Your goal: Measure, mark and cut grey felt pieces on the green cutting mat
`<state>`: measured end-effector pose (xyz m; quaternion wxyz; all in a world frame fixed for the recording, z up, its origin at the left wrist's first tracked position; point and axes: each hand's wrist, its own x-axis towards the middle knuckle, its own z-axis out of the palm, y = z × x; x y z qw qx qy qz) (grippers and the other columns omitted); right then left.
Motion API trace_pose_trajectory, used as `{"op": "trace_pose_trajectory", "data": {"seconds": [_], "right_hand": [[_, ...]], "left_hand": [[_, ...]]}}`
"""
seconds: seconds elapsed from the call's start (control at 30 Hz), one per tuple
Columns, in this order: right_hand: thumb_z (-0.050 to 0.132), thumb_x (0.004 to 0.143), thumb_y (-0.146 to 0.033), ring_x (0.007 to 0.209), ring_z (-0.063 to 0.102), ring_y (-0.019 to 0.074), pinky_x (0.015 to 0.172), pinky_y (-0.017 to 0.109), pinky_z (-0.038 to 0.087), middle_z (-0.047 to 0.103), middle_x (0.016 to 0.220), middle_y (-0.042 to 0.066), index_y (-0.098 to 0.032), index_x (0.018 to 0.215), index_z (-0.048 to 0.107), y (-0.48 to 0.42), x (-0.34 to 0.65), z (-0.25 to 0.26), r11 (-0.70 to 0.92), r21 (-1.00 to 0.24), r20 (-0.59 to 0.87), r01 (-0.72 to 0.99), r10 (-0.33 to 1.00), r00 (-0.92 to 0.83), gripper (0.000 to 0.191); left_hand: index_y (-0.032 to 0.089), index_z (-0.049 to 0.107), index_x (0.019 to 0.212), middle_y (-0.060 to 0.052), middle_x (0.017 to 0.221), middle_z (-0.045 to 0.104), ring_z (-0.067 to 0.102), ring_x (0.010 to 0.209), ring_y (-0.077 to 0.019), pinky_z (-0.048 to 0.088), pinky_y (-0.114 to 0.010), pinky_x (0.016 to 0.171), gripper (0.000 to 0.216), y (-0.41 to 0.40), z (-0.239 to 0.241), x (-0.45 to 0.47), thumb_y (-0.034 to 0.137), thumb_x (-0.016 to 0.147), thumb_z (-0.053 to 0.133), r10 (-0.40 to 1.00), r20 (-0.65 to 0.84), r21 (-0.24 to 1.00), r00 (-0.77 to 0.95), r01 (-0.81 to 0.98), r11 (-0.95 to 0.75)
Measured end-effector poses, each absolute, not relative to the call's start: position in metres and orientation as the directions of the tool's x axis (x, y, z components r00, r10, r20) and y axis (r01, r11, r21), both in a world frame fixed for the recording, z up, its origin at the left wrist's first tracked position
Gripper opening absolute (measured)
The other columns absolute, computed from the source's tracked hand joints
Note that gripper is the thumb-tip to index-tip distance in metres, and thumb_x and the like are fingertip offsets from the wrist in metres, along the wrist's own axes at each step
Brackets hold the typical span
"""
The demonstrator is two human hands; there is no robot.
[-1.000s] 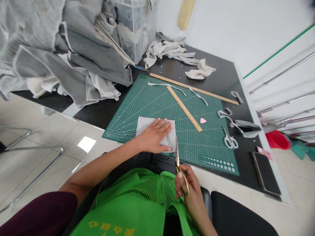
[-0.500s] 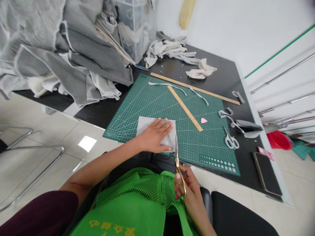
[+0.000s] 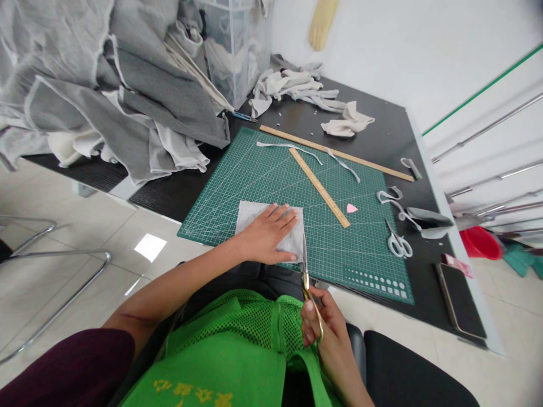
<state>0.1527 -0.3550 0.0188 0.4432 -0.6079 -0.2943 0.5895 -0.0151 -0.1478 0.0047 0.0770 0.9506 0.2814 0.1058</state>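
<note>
A light grey piece of cloth (image 3: 249, 213) lies at the near edge of the green cutting mat (image 3: 263, 172). Flat on top of it rests my left hand (image 3: 268, 233), fingers stretched out and pressing the cloth down. My right hand (image 3: 324, 316) grips gold-handled scissors (image 3: 306, 278) by the loops, below the mat's front edge. The blades point away from me and lie along the cloth's right edge. How far the blades are apart is hard to make out.
On the mat lie a short wooden ruler (image 3: 319, 186), a long wooden ruler (image 3: 339, 154), a pink chalk piece (image 3: 352, 208) and thin cloth strips. White-handled scissors (image 3: 399, 244) and a phone (image 3: 460, 299) are at the right. Grey fabric (image 3: 169, 96) is heaped at the left beside a clear bin (image 3: 235, 51).
My right hand and the scissor handles have shifted very slightly to the right. My left hand and the cloth stay in place.
</note>
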Motion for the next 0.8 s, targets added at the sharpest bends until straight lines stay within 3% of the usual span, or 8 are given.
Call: {"op": "trace_pose_trajectory", "data": {"seconds": [0.8], "right_hand": [[0.074,0.082,-0.057,0.041,0.041,0.0089,0.04,0.021,0.038,0.046,0.051,-0.009,-0.021,0.112,0.057,-0.3525,0.1512,0.0179,-0.475,-0.864,-0.499,-0.171,0.852,0.156,0.05]], "left_hand": [[0.008,0.031,0.153,-0.016,0.162,0.026,0.011,0.153,-0.0348,0.002,-0.051,0.125,0.099,-0.1471,0.0052,-0.0147,0.079,0.085,0.04,0.546,0.144,0.195,0.826,0.517,-0.834]]}}
